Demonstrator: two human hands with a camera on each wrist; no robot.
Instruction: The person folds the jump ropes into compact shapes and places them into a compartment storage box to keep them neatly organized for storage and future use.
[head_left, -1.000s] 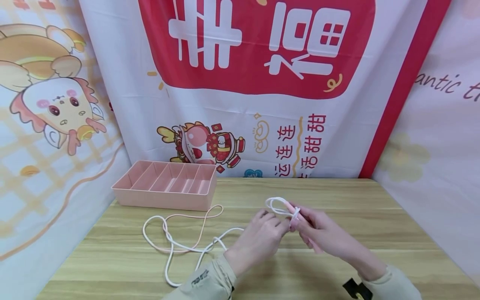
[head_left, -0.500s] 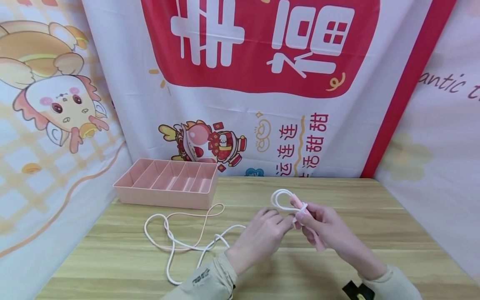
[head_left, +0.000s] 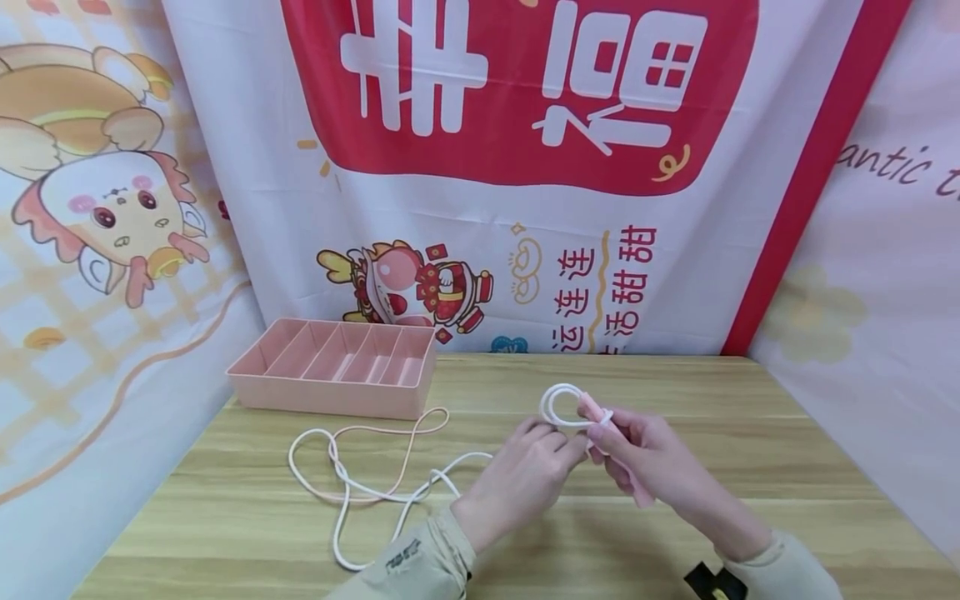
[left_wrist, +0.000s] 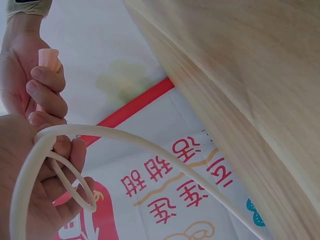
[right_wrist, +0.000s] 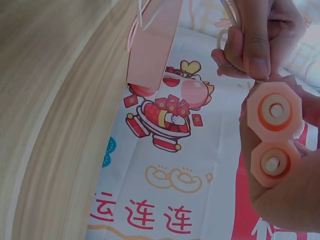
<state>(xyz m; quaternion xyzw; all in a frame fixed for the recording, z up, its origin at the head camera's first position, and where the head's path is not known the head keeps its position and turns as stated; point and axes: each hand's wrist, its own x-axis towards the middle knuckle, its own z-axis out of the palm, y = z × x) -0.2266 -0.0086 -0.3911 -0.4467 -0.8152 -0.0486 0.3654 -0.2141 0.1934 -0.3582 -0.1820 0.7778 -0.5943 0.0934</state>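
Observation:
My right hand [head_left: 656, 458] grips two pink jump rope handles [head_left: 637, 492] side by side. Their octagonal ends [right_wrist: 255, 117], with the cord ends showing inside, face the right wrist camera. White rope [head_left: 551, 408] stands out in loops beyond the upper end of the handles and wraps around them at the right thumb. My left hand [head_left: 525, 471] pinches the rope close beside the right fingers; its fingertips are partly hidden in the head view. In the left wrist view, the rope [left_wrist: 115, 131] runs over the left palm and away to the lower right.
Loose white rope [head_left: 341, 517] lies in curves on the wooden table [head_left: 712, 517], left of the hands, crossed by a thinner peach cord [head_left: 408, 454]. Behind it stands a pink box [head_left: 322, 396] with several compartments. Printed cloths [head_left: 465, 208] hang around the table.
Both hands have shifted slightly right with the handles. The white loops above them have drawn into a rounder shape, and the handles' upper ends show more clearly.

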